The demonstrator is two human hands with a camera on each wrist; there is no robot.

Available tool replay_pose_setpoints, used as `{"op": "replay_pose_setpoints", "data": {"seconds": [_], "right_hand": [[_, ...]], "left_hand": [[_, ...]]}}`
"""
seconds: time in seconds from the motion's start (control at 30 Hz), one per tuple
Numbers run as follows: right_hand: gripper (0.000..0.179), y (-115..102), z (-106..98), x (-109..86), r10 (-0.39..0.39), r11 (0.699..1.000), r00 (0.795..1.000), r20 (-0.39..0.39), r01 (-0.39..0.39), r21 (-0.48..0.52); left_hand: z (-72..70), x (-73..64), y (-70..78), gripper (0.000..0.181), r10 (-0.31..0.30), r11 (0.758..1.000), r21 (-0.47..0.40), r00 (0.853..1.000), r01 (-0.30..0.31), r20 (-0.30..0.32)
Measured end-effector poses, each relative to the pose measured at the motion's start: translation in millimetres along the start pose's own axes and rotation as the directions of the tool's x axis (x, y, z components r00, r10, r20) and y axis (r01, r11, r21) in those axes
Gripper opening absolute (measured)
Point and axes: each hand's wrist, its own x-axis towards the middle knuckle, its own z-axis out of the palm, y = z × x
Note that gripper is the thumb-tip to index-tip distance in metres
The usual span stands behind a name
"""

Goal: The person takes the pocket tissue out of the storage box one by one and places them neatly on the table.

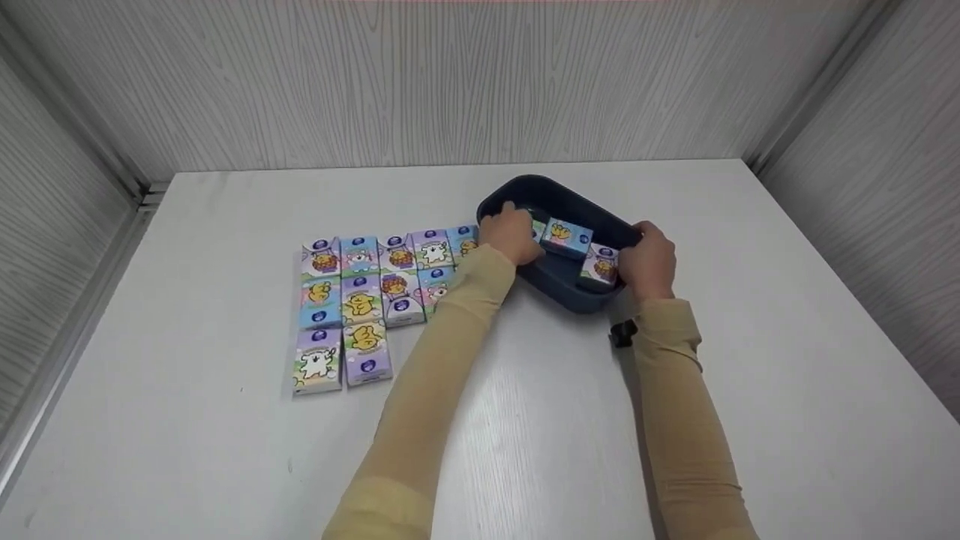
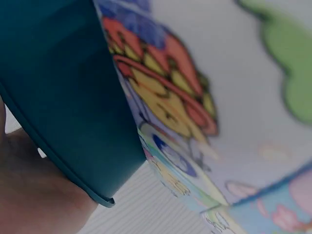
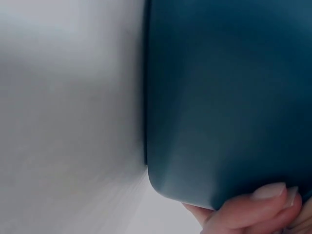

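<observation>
A dark blue bin stands on the table with several small printed boxes inside, among them a blue box and a purple-white box. My right hand grips the bin's right end, its fingertips curled against the wall in the right wrist view. Over the bin's left end reaches my left hand, next to a partly hidden box. Behind the rim the left wrist view shows part of the hand, but its fingertips are hidden, so whether it pinches a box cannot be told.
Rows of similar cartoon boxes lie side by side left of the bin; my left forearm covers some of them. A small black object is by my right wrist. Grey wood-grain panels stand behind and beside the white table.
</observation>
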Motion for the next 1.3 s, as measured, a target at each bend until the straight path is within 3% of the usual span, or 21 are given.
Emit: {"op": "replay_pose_setpoints", "data": {"seconds": [0.13,0.3,0.43,0.57,0.67,0.83,0.93,1.03,1.17,1.3], "right_hand": [[0.049,-1,0,-0.7,0.007,1.0,1.0,0.009,-0.007,0.007],[0.049,0,-1,-0.9,0.001,1.0,1.0,0.0,-0.001,-0.013],[0.048,-4,-2,-0.5,-0.004,1.0,1.0,-0.007,0.004,-0.011],[0.047,-4,-1,-0.3,-0.007,1.0,1.0,-0.001,0.007,-0.002],[0.046,-1,-1,-1.3,-0.008,1.0,1.0,0.004,0.008,0.001],[0.045,-1,-1,-1.9,-0.022,1.0,1.0,0.009,0.022,-0.002],[0.045,0,1,-2.7,-0.021,1.0,1.0,0.012,0.021,-0.004],[0.046,0,2,-2.5,-0.01,1.0,1.0,0.014,0.01,0.001],[0.047,0,-1,-1.4,0.004,1.0,1.0,0.019,-0.004,0.006],[0.048,0,-3,-1.3,0.004,1.0,1.0,0.023,-0.004,0.005]], "left_hand": [[1.3,0.8,6.5,0.049,-0.049,0.999,-0.014,0.998,0.049,-0.029],[4.7,0.4,11.9,0.033,-0.079,0.996,-0.035,0.994,0.076,-0.07],[1.8,-1.7,12.4,0.032,-0.066,0.995,-0.082,0.989,0.056,-0.129],[4.1,-3.4,12.9,0.047,-0.018,0.989,-0.144,0.982,-0.01,-0.19],[8.5,-6.4,12.0,0.051,0.027,0.983,-0.17,0.965,-0.074,-0.261],[6.8,-18.9,5.0,0.046,0.072,0.972,-0.178,0.915,-0.153,-0.397],[2.3,-33.3,-0.2,0.047,0.065,0.955,-0.234,0.898,-0.183,-0.435],[-6.4,-56.4,-5.8,0.05,0.055,0.929,-0.308,0.897,-0.207,-0.438],[-15.7,-102.9,-12.1,0.05,0.084,0.914,-0.335,0.916,-0.227,-0.392],[-16.7,-159.1,-18.5,0.049,0.128,0.943,-0.261,0.948,-0.207,-0.291]]}}
